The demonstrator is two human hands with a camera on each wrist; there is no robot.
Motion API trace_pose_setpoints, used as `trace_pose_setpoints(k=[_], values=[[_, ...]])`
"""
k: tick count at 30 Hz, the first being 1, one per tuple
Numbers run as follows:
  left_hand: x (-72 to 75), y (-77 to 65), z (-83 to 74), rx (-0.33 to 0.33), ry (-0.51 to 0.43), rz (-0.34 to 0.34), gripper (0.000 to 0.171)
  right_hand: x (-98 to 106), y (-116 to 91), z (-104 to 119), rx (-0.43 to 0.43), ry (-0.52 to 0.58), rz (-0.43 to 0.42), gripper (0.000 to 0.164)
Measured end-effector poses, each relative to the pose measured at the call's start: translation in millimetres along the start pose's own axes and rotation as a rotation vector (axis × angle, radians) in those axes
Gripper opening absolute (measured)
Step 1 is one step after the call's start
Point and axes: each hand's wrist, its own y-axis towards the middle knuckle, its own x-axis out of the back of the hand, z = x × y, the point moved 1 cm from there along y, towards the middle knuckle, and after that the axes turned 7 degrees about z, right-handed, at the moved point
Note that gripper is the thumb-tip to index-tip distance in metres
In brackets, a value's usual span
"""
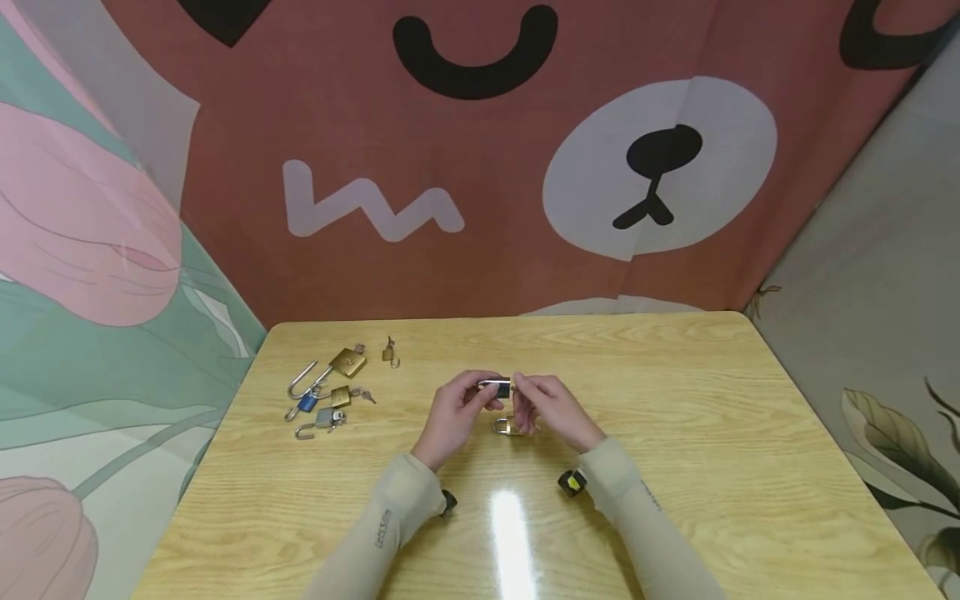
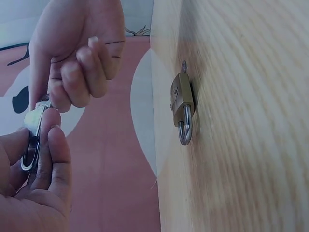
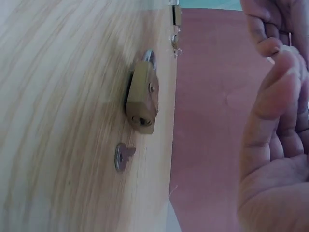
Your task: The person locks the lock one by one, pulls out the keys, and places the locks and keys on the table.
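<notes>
My left hand (image 1: 459, 410) grips a small dark-bodied padlock (image 1: 504, 388) by its sides, raised above the table. Its silver shackle (image 2: 30, 157) points back toward the left palm. At the padlock's other end, my right hand (image 1: 553, 407) pinches a small key, mostly hidden by the fingertips (image 2: 57, 102). The right hand's other fingers are curled in. Below the hands a brass padlock (image 3: 143, 92) lies on the table with its shackle toward the left. A loose flat key (image 3: 123, 156) lies just off its keyhole end.
Several padlocks lie at the table's left: a large brass one (image 1: 348, 362) with a long shackle, a blue one (image 1: 307, 402), a smaller brass one (image 1: 341, 397) with keys, and a grey one (image 1: 324, 417). A tiny brass padlock (image 1: 387, 353) sits farther back. Printed cloth (image 1: 480, 275) hangs behind the table.
</notes>
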Motion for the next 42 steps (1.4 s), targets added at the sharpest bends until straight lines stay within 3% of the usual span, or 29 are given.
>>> trace_pose_setpoints(k=[9,21,30,42], values=[[-0.2,-0.8,0.3,-0.006,-0.02,0.012,0.019,-1,-1,-1,0.044,0.028,0.017,0.048],[1.8,-1.5,-0.8,0.01,-0.002,0.017,0.02,1,-5,1,0.043,-0.158,-0.07,0.021],[2.5,-1.9,-0.1,0.016,-0.005,0.011,0.02,-3,-15,33,0.056,-0.206,-0.075,0.017],[4.3,-2.8,-0.2,0.036,-0.002,0.018,0.021,4,-20,36,0.047,-0.222,-0.074,0.016]])
